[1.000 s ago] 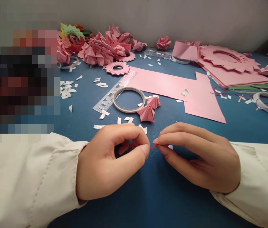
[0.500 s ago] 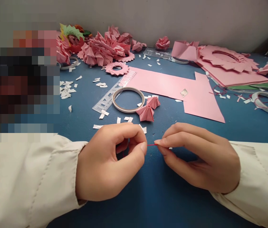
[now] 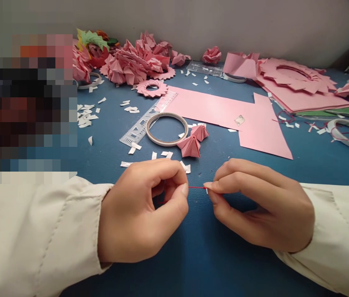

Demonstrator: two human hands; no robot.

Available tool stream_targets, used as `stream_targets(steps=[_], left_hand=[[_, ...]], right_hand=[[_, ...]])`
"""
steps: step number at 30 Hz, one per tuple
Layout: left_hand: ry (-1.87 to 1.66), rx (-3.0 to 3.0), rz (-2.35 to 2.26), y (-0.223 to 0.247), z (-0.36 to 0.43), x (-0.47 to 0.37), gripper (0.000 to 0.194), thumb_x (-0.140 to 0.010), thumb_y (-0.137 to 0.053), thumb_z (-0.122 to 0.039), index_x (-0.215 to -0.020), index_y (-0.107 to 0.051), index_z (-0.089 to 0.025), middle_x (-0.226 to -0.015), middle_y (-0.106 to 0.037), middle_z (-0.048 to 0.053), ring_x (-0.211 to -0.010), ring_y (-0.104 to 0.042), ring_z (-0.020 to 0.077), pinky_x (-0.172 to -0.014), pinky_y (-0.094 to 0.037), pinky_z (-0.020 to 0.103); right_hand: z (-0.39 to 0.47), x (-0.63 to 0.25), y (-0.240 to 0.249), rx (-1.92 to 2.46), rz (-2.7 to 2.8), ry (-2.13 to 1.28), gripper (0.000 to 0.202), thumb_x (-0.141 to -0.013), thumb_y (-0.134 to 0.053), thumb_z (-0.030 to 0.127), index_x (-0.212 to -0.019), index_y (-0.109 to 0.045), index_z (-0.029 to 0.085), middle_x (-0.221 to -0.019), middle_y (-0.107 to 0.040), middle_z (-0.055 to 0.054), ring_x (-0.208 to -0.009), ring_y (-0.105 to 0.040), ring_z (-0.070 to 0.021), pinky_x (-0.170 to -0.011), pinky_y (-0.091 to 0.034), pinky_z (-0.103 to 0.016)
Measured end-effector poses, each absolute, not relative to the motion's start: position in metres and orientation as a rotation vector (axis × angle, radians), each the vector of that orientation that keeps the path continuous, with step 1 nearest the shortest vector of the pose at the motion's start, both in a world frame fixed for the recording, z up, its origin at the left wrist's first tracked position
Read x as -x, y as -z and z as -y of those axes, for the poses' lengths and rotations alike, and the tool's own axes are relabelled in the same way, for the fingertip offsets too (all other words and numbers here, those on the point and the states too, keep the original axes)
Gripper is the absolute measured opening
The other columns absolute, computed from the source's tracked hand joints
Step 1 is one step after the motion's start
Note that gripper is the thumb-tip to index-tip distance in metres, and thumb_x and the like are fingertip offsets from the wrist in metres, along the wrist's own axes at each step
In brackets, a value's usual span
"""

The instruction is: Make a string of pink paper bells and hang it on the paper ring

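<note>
Red thread (image 3: pixel 196 187) is stretched nearly straight, held between both hands low in front, above the blue table (image 3: pixel 199 264). By the left hand (image 3: pixel 145 210) one end of the short span is pinched between thumb and index finger; more red is seen inside the curled fingers. By the right hand (image 3: pixel 264 206) the other end is gripped between thumb and fingertips; the exact hold there is partly hidden. A tiny white bit is seen at the right fingertips; whether it is held cannot be told.

Just beyond the hands, a folded pink piece (image 3: pixel 190 147) is placed against a smaller folded piece (image 3: pixel 199 132), beside a tape roll (image 3: pixel 168 143). A clear ruler (image 3: pixel 134 134) is partly overlapped by the roll. Behind, a cut pink sheet (image 3: pixel 205 105) is laid flat, with a small patterned tag (image 3: pixel 239 120) on it. White scraps (image 3: pixel 126 164) are scattered about. At the back left, pink folded paper (image 3: pixel 131 64) is heaped; a large pleated ring (image 3: pixel 323 86) is set on stacked pink sheets (image 3: pixel 313 104) at right.
</note>
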State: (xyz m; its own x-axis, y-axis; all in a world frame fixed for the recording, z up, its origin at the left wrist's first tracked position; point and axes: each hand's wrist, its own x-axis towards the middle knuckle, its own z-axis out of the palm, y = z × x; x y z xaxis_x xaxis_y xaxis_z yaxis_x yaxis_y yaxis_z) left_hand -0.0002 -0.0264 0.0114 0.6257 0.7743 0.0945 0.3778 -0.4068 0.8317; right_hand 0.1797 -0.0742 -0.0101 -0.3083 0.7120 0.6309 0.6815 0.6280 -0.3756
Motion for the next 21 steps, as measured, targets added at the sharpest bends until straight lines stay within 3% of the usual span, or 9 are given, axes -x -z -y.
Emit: stream_targets(steps=[9,13,16,21], left_hand=[[-0.57,-2.05,-0.878,-0.0115,0.0252,0.0016,0.021,-0.076,-0.045,-0.011,-0.057,-0.043,-0.016,-0.052,-0.038,-0.006,-0.047,-0.036,0.0051,-0.043,-0.029,0.016],[-0.558,-2.04,-0.866,-0.0121,0.0251,0.0022,0.019,-0.075,-0.045,-0.01,-0.058,-0.042,-0.017,-0.052,-0.037,-0.006,-0.047,-0.035,0.0049,-0.043,-0.028,0.016],[-0.549,-2.038,-0.844,-0.0129,0.0256,0.0023,0.02,-0.077,-0.045,-0.011,-0.058,-0.043,-0.017,-0.052,-0.038,-0.006,-0.048,-0.035,0.0055,-0.045,-0.029,0.016],[-0.514,-2.052,-0.776,-0.014,0.0241,0.0024,0.02,-0.081,-0.045,-0.014,-0.062,-0.05,-0.017,-0.056,-0.045,-0.005,-0.053,-0.042,0.0071,-0.049,-0.032,0.017]], right_hand=[[0.0729,-0.1786,0.0092,1.104,2.041,-0.122,0.013,-0.075,-0.058,0.003,-0.076,-0.054,0.016,-0.066,-0.056,-0.002,-0.059,-0.051,-0.0087,-0.053,-0.045,-0.022],[0.0715,-0.1799,0.0118,1.085,1.983,-0.369,0.015,-0.076,-0.055,0.009,-0.09,-0.057,0.012,-0.074,-0.057,-0.004,-0.064,-0.05,-0.0108,-0.056,-0.046,-0.025],[0.0695,-0.1822,0.0133,1.035,2.055,-0.368,0.021,-0.08,-0.057,0.015,-0.1,-0.058,0.01,-0.081,-0.061,-0.006,-0.068,-0.053,-0.0118,-0.06,-0.047,-0.026],[0.0674,-0.1839,0.0088,1.013,2.139,-0.255,0.005,-0.083,-0.056,0.01,-0.086,-0.06,0.011,-0.077,-0.063,-0.006,-0.067,-0.057,-0.0105,-0.06,-0.048,-0.023]])
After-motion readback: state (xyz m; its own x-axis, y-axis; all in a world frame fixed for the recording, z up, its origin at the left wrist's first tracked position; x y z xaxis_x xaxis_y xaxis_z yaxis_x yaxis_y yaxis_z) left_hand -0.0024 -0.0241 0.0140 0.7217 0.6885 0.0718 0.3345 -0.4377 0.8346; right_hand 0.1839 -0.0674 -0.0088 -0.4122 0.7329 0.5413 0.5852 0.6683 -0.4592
